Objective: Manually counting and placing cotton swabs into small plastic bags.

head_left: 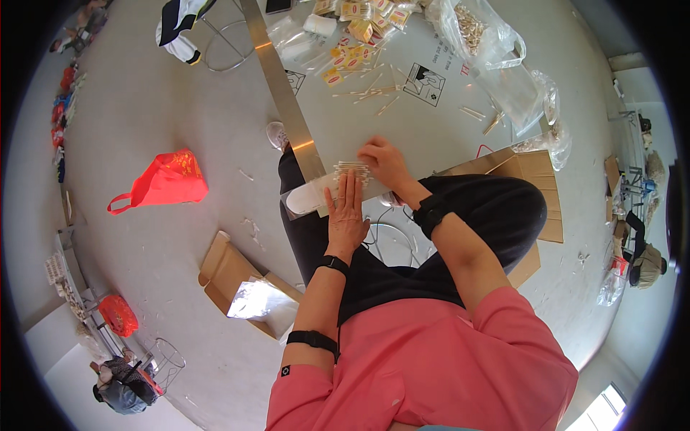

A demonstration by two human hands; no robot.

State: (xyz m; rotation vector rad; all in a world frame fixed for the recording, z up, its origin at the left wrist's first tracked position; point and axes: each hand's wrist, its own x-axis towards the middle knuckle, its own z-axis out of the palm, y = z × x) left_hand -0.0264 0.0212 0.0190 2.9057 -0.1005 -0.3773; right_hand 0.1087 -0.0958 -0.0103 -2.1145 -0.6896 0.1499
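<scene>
Seen from above, a person in a pink top and dark trousers sits at the edge of a pale grey table (431, 122). Far left on the grey concrete floor (144, 129) lies a red fabric carrier bag (167, 181), and nearer the person an open brown cardboard box (233, 276) holds a shiny clear plastic bag. The left hand (346, 212) lies flat, fingers together, pressing down a clear plastic sleeve (313, 195) at the table's near edge. A bundle of thin white-tipped sticks (352, 171), possibly cotton swabs, rests just above its fingertips. The right hand (386, 161) curls over the bundle's right end, fingers closed on it. Beyond, loose sticks, small yellow packets (356, 32) and clear plastic bags (481, 32) clutter the tabletop. Flattened brown cardboard (535, 172) lies to the right.
</scene>
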